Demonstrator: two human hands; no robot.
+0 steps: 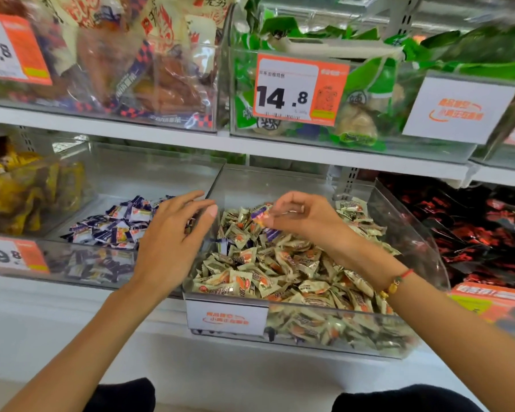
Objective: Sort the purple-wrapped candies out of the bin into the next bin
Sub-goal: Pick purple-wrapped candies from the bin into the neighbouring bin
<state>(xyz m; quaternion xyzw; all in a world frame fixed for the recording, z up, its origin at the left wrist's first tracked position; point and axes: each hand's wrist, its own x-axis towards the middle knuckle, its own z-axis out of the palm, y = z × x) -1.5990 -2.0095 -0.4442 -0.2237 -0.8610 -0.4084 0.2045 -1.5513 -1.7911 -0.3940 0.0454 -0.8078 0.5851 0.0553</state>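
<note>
- A purple-wrapped candy (260, 215), a small crinkled foil packet with a white and orange patch, sits pinched in the fingertips of the right hand (302, 217), lifted just above the heap in the middle bin.
- The right hand's fingers curl in tight round that candy; a red cord bracelet (397, 281) with a gold bead circles the wrist.
- Just below the hand, another purple wrapper (271, 233) pokes out among the beige ones, partly buried.
- The middle bin (411, 233) is clear hard plastic with sloped walls, piled with beige-wrapped candies (280, 272), glossy pillow-shaped packets with zigzag ends and orange prints.
- The left hand (173, 233) hovers over the wall shared by the two bins, fingers straight and slightly spread, holding nothing.
- The next bin (149, 171) to the left, also clear plastic, holds a low pile of purple-and-white candies (116, 226); the left hand covers that pile's right edge.
- A white label with orange print (226, 318) sits on the middle bin's front lip.
- Further left lie yellow packets (21, 191); to the right, dark red-and-black packets (473, 227), blurred.
- On the shelf above, an orange price tag reading 14.8 (298, 90) fronts green packs (375, 84); its small print is unreadable.
- Both forearms are cut off at the lower edge of the view.
</note>
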